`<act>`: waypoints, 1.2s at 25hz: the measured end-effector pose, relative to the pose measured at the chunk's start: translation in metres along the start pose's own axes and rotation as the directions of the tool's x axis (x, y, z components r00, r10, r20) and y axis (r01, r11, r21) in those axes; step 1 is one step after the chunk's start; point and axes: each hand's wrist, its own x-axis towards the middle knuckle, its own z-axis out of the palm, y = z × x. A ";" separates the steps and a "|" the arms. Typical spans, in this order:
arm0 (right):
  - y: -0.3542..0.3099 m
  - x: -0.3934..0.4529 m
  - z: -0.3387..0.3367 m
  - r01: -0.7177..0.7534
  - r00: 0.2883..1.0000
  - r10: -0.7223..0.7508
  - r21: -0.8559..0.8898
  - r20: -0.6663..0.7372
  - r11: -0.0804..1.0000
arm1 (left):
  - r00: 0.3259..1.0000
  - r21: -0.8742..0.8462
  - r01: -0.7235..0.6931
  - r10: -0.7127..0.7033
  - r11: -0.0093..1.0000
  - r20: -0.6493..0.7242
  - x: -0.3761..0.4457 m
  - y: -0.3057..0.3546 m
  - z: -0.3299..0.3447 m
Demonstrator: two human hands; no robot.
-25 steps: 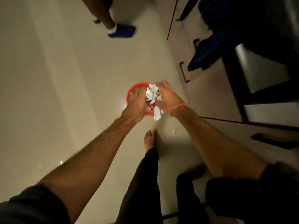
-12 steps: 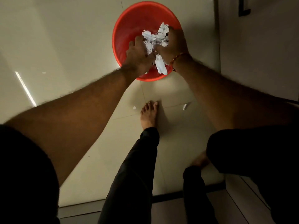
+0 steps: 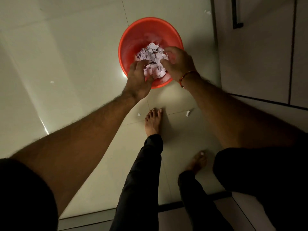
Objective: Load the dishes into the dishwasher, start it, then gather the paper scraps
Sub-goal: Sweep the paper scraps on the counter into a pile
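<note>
A red plastic bucket [image 3: 131, 39] stands on the pale tiled floor. Over its mouth, a crumpled wad of white paper scraps [image 3: 153, 59] sits between my two hands, blurred by motion. My left hand [image 3: 140, 80] grips the wad's near left side with curled fingers and thumb. My right hand [image 3: 178, 64], with a red thread at the wrist, holds the right side, fingers curled against the paper. Part of the wad is hidden under my fingers.
Loose scraps lie on the floor: one by my left foot [image 3: 138, 114], one to its right [image 3: 188, 113], one far left [image 3: 52, 82], one beyond the bucket [image 3: 207, 12]. Cabinet fronts with a dark handle [image 3: 236, 22] stand on the right. My bare feet [image 3: 153, 120] are below the bucket.
The view dropped and tilted down toward the bucket. Both hands brought the wad lower into the bucket's mouth, and the paper now looks looser and more spread between them.
</note>
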 end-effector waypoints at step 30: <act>0.332 -0.082 0.188 -0.328 0.932 0.305 -0.091 -0.197 0.940 | 0.856 -0.158 0.421 -0.449 0.893 -0.256 -0.042 -0.251 0.239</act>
